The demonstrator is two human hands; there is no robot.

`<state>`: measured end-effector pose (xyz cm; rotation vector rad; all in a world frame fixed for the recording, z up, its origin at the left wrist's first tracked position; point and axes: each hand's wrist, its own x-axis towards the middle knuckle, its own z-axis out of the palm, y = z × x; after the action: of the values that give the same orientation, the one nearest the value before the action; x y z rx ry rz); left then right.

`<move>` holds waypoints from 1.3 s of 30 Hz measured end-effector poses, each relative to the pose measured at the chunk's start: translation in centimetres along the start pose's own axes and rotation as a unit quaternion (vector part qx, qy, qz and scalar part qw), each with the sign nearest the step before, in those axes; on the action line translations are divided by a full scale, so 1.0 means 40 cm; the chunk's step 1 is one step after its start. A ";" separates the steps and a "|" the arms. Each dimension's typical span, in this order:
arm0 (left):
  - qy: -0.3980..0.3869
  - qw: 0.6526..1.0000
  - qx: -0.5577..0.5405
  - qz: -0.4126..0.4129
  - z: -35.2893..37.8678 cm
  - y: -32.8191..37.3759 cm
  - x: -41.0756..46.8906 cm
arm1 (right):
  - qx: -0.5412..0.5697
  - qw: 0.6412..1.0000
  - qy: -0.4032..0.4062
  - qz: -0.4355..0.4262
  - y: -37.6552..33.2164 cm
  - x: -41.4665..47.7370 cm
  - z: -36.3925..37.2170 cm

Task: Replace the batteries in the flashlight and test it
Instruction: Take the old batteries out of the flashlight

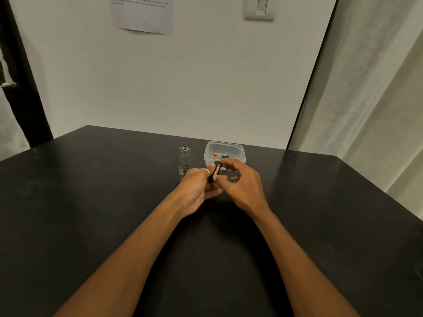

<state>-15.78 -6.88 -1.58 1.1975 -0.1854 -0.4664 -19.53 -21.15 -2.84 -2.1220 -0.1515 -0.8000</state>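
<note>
My left hand (196, 186) and right hand (240, 184) pinch the black battery holder (215, 172) between closed fingers, steadying it. The flashlight body (184, 161) stands open-end up on the table (91, 202), beside a clear tub (225, 154) with batteries.

Both hands (219, 186) grip battery holder (215, 172) — flashlight (184, 161) upright.

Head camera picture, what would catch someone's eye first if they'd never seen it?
Both hands meet over the middle of the black table, the left hand and right hand together gripping a small black and orange battery holder. Just behind them the silver flashlight body stands upright with its open end up, left of a clear plastic box holding an orange-tipped battery.
</note>
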 end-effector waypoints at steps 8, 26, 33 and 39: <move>0.005 1.000 -0.005 -0.006 0.002 0.004 -0.004 | -0.040 0.999 0.016 -0.031 0.002 -0.005 0.001; 0.000 1.000 -0.006 0.000 -0.001 0.001 -0.005 | -0.172 0.981 -0.036 -0.076 -0.025 0.002 -0.027; -0.007 1.000 0.006 0.006 0.001 -0.001 0.001 | -0.210 0.972 -0.036 -0.096 -0.036 -0.012 -0.024; -0.018 1.000 0.011 -0.003 -0.003 -0.001 0.000 | -0.210 0.971 -0.032 -0.108 -0.042 -0.016 -0.023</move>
<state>-15.74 -6.80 -1.67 1.2116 -0.2189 -0.4924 -21.10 -20.67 -1.66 -2.5640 -0.2703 -0.9553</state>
